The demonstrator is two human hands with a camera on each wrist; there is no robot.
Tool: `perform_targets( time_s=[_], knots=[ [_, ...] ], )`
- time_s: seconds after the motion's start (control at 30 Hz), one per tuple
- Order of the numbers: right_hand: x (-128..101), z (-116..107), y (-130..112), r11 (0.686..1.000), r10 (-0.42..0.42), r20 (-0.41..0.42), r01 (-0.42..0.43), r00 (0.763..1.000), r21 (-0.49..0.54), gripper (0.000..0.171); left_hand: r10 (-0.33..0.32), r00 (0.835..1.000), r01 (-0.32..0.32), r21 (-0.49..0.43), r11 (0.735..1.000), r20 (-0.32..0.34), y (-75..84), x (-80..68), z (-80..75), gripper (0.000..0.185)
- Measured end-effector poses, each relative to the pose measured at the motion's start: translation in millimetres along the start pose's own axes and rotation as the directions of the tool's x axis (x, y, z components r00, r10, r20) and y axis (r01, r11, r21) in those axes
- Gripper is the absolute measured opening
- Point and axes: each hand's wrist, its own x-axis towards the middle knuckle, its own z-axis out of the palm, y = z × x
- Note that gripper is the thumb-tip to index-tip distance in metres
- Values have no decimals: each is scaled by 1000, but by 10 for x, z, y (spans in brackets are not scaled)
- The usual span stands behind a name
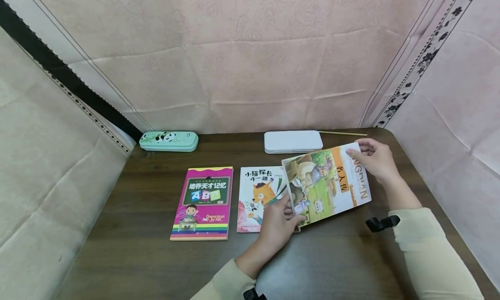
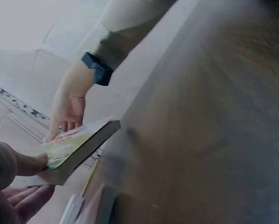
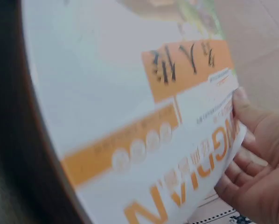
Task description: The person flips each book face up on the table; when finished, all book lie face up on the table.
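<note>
Three books lie or hover over the dark wooden table, and we list them against the middle one, the cat book. Item one: the orange-and-green picture book, held between both hands just right of the cat book, its near left corner overlapping that book's right edge; from the left wrist view it sits lifted clear of the table, tilted. Our left hand pinches its near left corner, thumb on the cover and fingers curled beneath. Our right hand grips its far right edge, thumb on top and fingers folded under, as the right wrist view shows close up. Item two: the cat book itself, flat on the table, partly covered by the left hand and the held book. Item three: a pink ABC book, flat, just left of the cat book, untouched. Beyond the cat book, at the table's far edge: a white case, directly behind the held book and close to it; a thin wooden stick to that case's right; a mint panda pencil case well to the left. Pink cloth walls the table round.
</note>
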Motion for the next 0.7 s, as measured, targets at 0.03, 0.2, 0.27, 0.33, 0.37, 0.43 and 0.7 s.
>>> perform_targets(
  time_s=[0.03, 0.2, 0.27, 0.33, 0.37, 0.43, 0.7],
  knots=[
    [6, 25, 8, 999, 18, 13, -17, 1000, -37, 63, -21, 1000, 21, 4, 1000, 7, -19, -2, 13, 64],
    [42, 142, 58, 994, 56, 138, -42, 989, -101, 63, -79, 997, 80, 37, 996, -19, -96, -7, 41, 82],
    [61, 188, 83, 993, 69, 182, -51, 981, -103, 61, -94, 995, 95, 38, 995, -40, -123, -2, 37, 86],
    [71, 236, 111, 992, 76, 214, -53, 974, -112, 62, -105, 993, 107, 31, 994, -54, -155, 9, 32, 85],
    [74, 257, 127, 991, 82, 226, -56, 971, -119, 62, -111, 992, 113, 36, 993, -58, -173, 11, 28, 86],
    [78, 298, 164, 990, 87, 249, -57, 965, -127, 64, -115, 992, 117, 39, 992, -59, -208, 30, 14, 80],
    [23, 362, 288, 991, 46, 360, 4, 932, -137, 67, -209, 974, 187, 210, 960, 87, -286, 124, -135, 37]
  ],
)
